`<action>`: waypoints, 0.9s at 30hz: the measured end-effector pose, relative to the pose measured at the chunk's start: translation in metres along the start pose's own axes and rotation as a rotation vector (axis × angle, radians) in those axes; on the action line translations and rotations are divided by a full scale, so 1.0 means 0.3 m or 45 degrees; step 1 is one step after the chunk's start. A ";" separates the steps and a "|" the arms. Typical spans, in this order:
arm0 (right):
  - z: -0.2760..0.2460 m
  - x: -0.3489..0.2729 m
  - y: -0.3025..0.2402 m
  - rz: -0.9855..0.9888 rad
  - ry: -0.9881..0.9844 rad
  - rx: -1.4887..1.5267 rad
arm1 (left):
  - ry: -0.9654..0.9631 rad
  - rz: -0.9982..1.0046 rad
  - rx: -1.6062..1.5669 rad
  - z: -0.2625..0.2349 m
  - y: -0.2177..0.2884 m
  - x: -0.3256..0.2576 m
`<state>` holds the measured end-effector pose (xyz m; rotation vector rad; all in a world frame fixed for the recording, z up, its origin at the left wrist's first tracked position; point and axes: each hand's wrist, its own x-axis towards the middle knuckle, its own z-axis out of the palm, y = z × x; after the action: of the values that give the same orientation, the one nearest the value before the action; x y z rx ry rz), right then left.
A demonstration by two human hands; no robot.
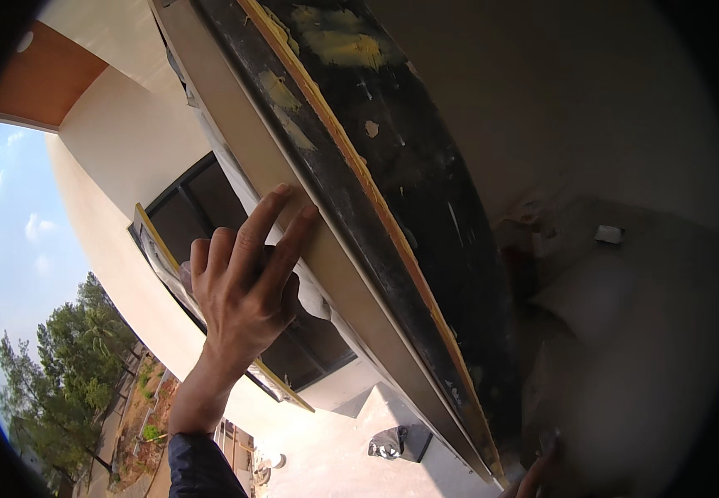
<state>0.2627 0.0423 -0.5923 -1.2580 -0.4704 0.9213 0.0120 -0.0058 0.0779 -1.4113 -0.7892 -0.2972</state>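
1. Head view: our left hand (243,286) is raised against the pale edge of a long frame (351,249). Two fingers (289,236) are stretched out and touch that edge, the rest are curled, and we cannot tell whether anything sits in the palm.
2. The frame runs slantwise from upper left to lower right. Its black face (426,191) is scuffed, with yellow filler patches (339,41) near the top and an orange strip (376,199) along one side.
3. We judge the patching as partly done: the upper blotches are filled, while lower scratches look bare.
4. Our right hand (538,473) shows only as fingertips at the frame's lower end; we cannot tell its grip.
5. A dark window (202,216) sits behind, trees (61,373) below.
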 end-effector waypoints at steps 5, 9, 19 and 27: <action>-0.043 0.018 -0.063 -0.133 -0.038 0.001 | 0.061 0.095 -0.005 0.007 -0.049 0.021; 0.029 -0.052 -0.265 -0.054 -0.037 0.082 | 0.038 0.202 -0.044 0.035 -0.055 0.010; 0.291 -0.147 -0.805 -0.095 -0.189 0.434 | 0.039 0.240 -0.004 0.022 -0.098 0.016; 0.561 -0.268 -1.276 -0.785 -0.493 0.566 | -0.373 0.501 -0.761 -0.078 0.041 -0.201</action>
<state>0.2162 0.0671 -0.1696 -0.4741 -0.8478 0.6796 -0.0164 -0.0417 0.0306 -2.1712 -0.6601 -0.0113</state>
